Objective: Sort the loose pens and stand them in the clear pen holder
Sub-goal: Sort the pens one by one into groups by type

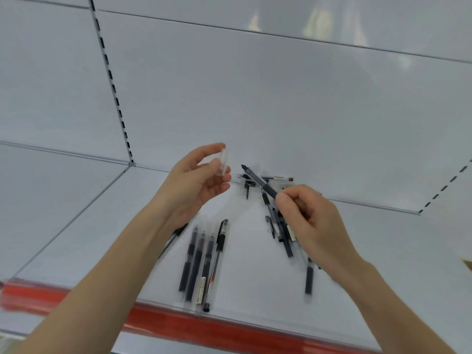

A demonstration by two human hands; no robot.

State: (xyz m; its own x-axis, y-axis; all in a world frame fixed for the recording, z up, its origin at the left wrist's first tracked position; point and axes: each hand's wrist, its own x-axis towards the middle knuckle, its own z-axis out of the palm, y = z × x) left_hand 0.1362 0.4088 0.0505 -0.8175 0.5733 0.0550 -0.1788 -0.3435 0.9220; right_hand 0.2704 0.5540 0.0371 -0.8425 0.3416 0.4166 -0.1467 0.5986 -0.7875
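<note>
Well back from the shelf's red edge [178, 320], left hand [194, 180] tight around clear cap [222, 162], right hand [309, 218] around dark pen [258, 178].

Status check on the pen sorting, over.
Left hand pinches clear cap. Right hand grips dark pen. Other pens loose on shelf; holder not in view.

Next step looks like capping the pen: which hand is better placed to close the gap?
Probably the right hand: it grips the dark pen with its tip aimed at the clear cap pinched by the left hand.
</note>
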